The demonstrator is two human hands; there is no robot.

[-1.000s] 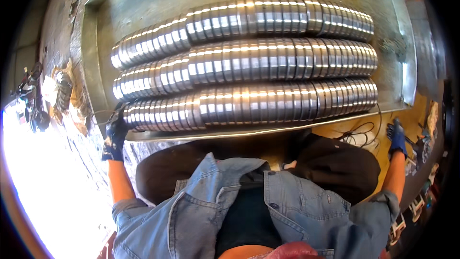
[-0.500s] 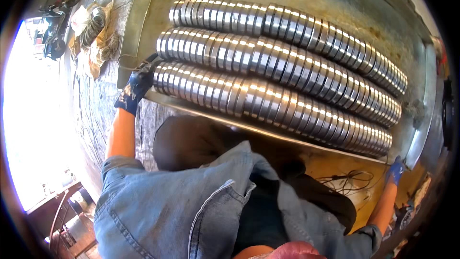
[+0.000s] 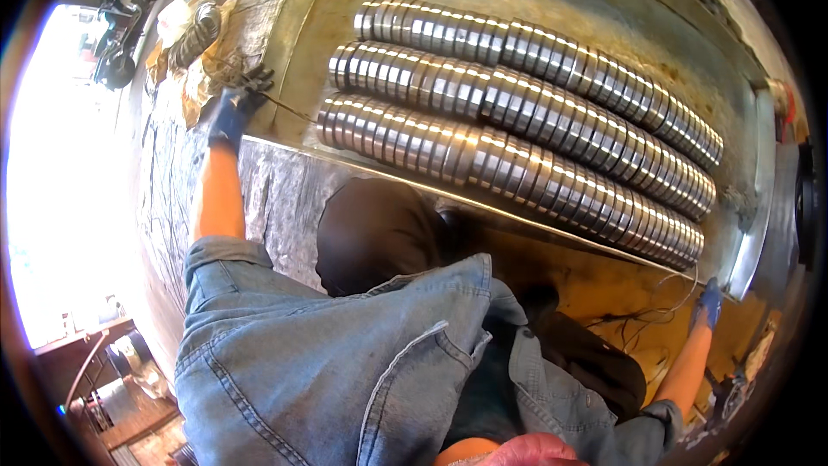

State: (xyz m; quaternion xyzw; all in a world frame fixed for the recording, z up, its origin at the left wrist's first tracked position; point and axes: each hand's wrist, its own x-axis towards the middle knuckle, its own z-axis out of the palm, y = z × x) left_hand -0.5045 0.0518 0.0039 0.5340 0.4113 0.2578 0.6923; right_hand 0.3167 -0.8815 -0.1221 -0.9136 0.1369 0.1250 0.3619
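- Left hand point(image 3: 231, 114), blue glove: at near-left corner of the shallow grey sheet-metal tray point(image 3: 302, 43); fingers curled on the tray's front edge, gripping it.
- Right hand point(image 3: 709, 302), blue glove: at tray's near-right corner, touching the edge; finger closure cannot be told, too small at pic rim.
- Tray rests on a worn grey workbench point(image 3: 276, 198), spanning both hands.
- Three rows of shiny steel rings point(image 3: 517, 121), stacked side by side like ribbed tubes, lie lengthwise in tray, rows touching.
- Thin black wires point(image 3: 638, 319) on the orange surface near right hand.
- Blue denim jacket point(image 3: 328, 362) fills lower view.
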